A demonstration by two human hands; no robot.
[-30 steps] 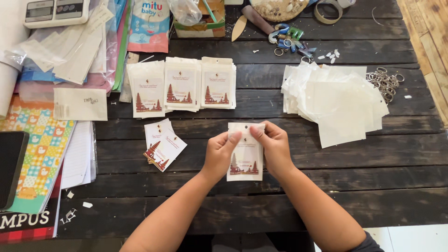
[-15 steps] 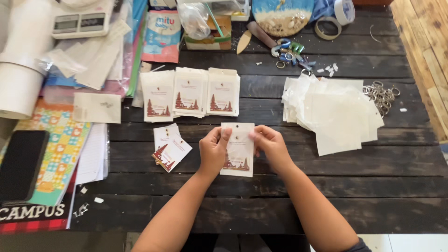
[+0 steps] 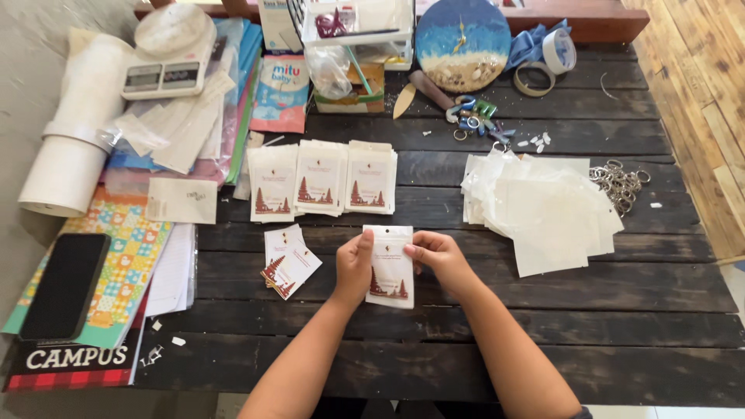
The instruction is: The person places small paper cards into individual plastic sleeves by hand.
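Observation:
Both of my hands hold one small clear pouch with a white printed card (image 3: 389, 268) inside, flat on the dark wooden table (image 3: 543, 310). My left hand (image 3: 354, 268) grips its left edge and my right hand (image 3: 436, 254) pinches its upper right edge. Just left of it lies a short loose stack of the same cards (image 3: 289, 261). Three neat piles of filled pouches (image 3: 322, 180) sit in a row behind. A heap of empty clear pouches (image 3: 543, 208) lies to the right.
Metal key rings (image 3: 621, 182) lie at the right. Tape rolls (image 3: 547, 66), a round painted plaque (image 3: 463, 43) and a wire basket (image 3: 357, 23) stand at the back. At left are a digital scale (image 3: 167, 74), a white paper roll (image 3: 74, 147), a black phone (image 3: 66, 283) and notebooks.
The view has tilted up and shifted, showing more of the table's back. My hands still hold the same pouch, with my right hand now nearer its top edge.

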